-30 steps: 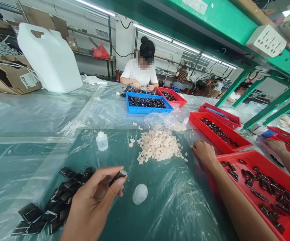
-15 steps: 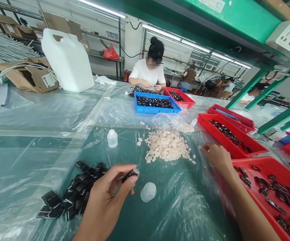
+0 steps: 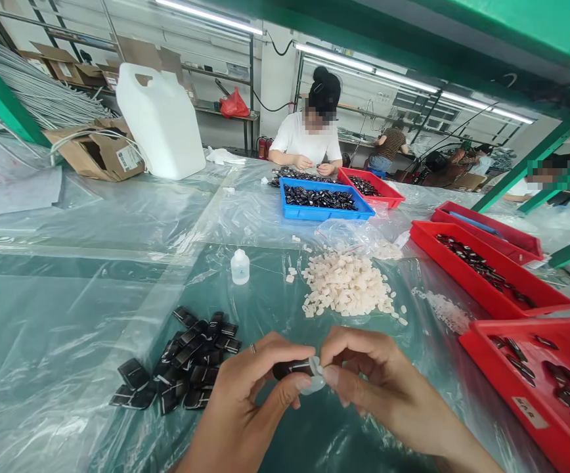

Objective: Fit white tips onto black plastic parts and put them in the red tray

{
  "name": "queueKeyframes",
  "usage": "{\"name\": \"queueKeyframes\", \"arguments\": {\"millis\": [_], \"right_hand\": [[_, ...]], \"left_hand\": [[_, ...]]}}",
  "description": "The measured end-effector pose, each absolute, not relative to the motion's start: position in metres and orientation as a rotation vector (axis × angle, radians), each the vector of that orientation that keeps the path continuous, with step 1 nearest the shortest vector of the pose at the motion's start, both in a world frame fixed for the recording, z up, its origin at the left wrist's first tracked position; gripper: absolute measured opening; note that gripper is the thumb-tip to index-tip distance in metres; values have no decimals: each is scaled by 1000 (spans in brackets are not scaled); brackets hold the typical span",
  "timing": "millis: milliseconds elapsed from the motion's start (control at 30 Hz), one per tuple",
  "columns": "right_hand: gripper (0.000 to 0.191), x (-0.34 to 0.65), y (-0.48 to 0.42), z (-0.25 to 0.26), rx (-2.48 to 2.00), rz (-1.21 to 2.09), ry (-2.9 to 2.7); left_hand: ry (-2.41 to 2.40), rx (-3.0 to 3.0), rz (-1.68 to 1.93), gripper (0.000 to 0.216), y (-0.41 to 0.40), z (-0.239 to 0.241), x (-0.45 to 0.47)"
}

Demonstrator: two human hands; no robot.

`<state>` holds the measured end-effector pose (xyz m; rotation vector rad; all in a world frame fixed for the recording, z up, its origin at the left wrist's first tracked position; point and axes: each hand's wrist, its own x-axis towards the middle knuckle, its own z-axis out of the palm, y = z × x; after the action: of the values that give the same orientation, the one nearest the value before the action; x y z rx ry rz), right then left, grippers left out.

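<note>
Between the thumb and fingers of my left hand (image 3: 260, 387) lies a small black piece (image 3: 292, 369) with a pale grey end facing right. My right hand (image 3: 368, 381) meets that end, its thumb and forefinger pinched on a tiny whitish piece (image 3: 318, 370), mostly hidden by the fingertips. Just below, a round translucent cap (image 3: 313, 386) sits on the table, partly covered by my hands. Left of my hands is a heap of flat black pieces (image 3: 191, 348). Beyond them, small cream-coloured pieces (image 3: 349, 284) form a large pile.
A small white bottle (image 3: 240, 267) stands behind the black heap. Tiny clear bits (image 3: 445, 310) lie beside red trays (image 3: 492, 341) of black parts at right. Farther back are a blue tray (image 3: 327, 212), a white jug (image 3: 164, 125) and a person working opposite.
My right hand has come from the clear bits near the red trays to the black piece in my left hand. The view has shifted, so the scene sits farther right.
</note>
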<state>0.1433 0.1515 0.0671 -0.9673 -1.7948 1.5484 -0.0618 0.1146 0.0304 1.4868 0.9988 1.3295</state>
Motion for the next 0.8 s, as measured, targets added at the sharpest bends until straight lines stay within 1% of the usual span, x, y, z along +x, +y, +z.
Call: {"name": "queueKeyframes", "arguments": {"millis": [100,167,300,400,633,800], "right_hand": [[24,146,157,58,-900,1756,-1677],[23,148,159,52,-853,1849,-1618],[20,150,162,48,-811,1902,-1591],[18,152,162,52,-821,1930,-1593],[24,151,156,56,-802,2099,-1435],[18,146,150,56,-753,2164,-1294]], "left_hand": [[993,1510,1298,29,115,29,-61],[964,1535,1301,26,116,28,-61],[921,1615,1322,21,118,26,-61],[971,1651,1269,21,115,24,-62],[936,1519,1221,21,109,21,-61],[902,1510,1283,27,109,21,-59]]}}
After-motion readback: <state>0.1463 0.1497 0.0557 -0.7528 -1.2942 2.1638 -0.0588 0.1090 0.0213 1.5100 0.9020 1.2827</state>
